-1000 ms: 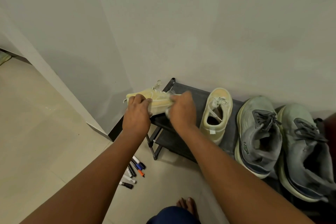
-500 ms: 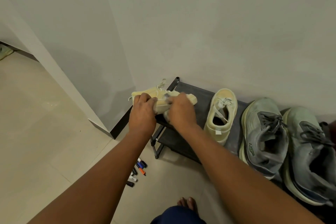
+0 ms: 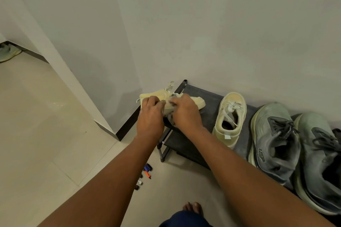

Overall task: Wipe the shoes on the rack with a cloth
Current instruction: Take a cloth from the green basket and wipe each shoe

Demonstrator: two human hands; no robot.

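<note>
- Left hand [image 3: 150, 116] grips a pale yellow shoe [image 3: 197, 100] held above the rack's [image 3: 206, 94] left end
- Right hand [image 3: 186, 112] presses a grey cloth [image 3: 170, 114] against it
- 3 more shoes sit on the rack

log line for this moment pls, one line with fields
phase: wiping | left hand: holds yellow shoe | right hand: grips cloth on shoe | rack: three shoes waiting

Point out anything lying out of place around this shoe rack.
A cluster of marker pens lies loose on the floor tiles beside the rack's left leg, partly hidden by the left forearm. They look dropped there, not stored. The shoes on the rack sit in an orderly row.
</note>
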